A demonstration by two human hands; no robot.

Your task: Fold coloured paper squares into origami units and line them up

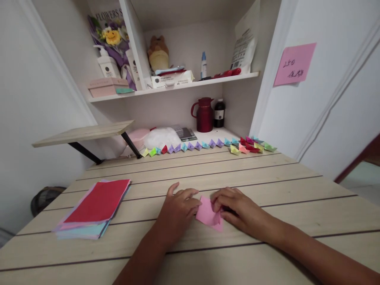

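A small folded piece of pink origami paper (208,213) lies on the wooden tabletop between my two hands. My left hand (179,206) is closed at the paper's left edge, its fingertips gripping near the upper left corner while one finger sticks up. On the other side, my right hand (233,208) has curled fingers and thumb pinching the right edge, which bends up slightly. Part of that edge is hidden behind the fingers. To the left rests a stack of coloured paper sheets with a red sheet (99,200) on top.
Along the back edge runs a row of small folded paper boats (198,146), with more boats (252,147) grouped at the right. A raised wooden shelf (86,132) stands at the back left. Behind are a red jug (204,114) and a dark bottle (219,113).
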